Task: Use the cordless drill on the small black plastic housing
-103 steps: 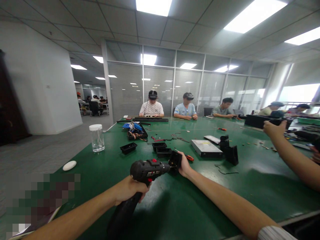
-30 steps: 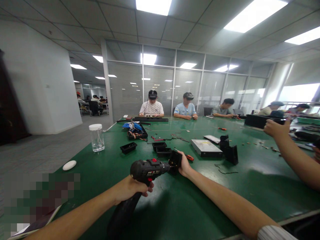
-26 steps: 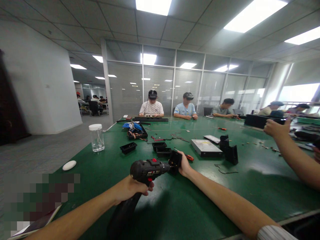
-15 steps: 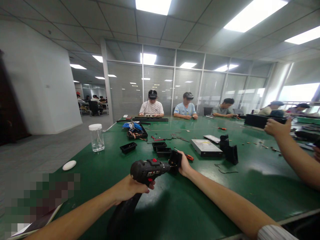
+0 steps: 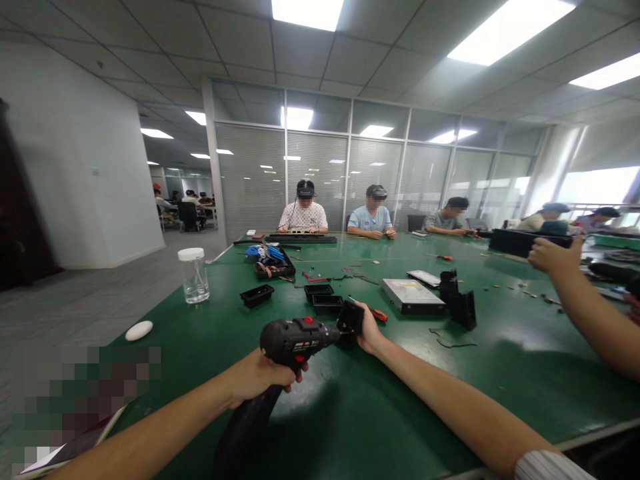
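An office workroom; glass partition [image 5: 317, 173], ceiling lights [image 5: 307, 13] and worktable [image 5: 500, 360] show it.

The power drill [image 5: 287, 341] is in the left hand [image 5: 273, 377], above the table [image 5: 430, 413]. Just right of the drill is a housing [image 5: 352, 320] in the right hand [image 5: 370, 331]. Behind the drill lie three trays [image 5: 327, 307], bundled cables [image 5: 265, 255] farther back. Back left of it stands a jar [image 5: 195, 281]; back right, a screwdriver [image 5: 380, 315] and a disc drive [image 5: 414, 297].
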`<state>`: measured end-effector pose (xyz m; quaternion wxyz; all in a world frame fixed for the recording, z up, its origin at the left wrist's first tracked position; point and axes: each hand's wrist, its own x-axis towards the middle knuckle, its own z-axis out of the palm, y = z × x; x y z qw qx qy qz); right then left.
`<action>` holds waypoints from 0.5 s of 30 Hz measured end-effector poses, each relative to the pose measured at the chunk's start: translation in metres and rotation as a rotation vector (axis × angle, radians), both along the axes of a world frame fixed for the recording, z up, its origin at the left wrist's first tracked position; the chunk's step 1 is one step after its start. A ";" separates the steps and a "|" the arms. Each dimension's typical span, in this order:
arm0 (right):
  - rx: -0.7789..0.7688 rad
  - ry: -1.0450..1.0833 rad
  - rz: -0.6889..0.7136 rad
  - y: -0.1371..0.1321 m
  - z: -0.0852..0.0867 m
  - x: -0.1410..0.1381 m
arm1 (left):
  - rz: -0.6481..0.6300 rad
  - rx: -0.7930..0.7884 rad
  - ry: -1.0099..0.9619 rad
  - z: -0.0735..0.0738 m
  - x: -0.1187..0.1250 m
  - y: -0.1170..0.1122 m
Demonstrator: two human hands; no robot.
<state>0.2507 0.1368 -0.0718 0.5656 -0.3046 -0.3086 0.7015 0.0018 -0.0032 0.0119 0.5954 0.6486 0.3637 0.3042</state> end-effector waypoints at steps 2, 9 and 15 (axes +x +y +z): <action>0.001 0.006 0.004 0.001 0.000 0.000 | -0.010 -0.003 -0.003 0.000 0.000 0.001; -0.005 0.010 0.005 0.003 -0.002 0.000 | -0.012 -0.017 -0.016 0.002 0.000 -0.001; -0.010 0.015 0.000 0.002 -0.002 0.000 | -0.023 -0.063 -0.038 0.003 -0.002 -0.001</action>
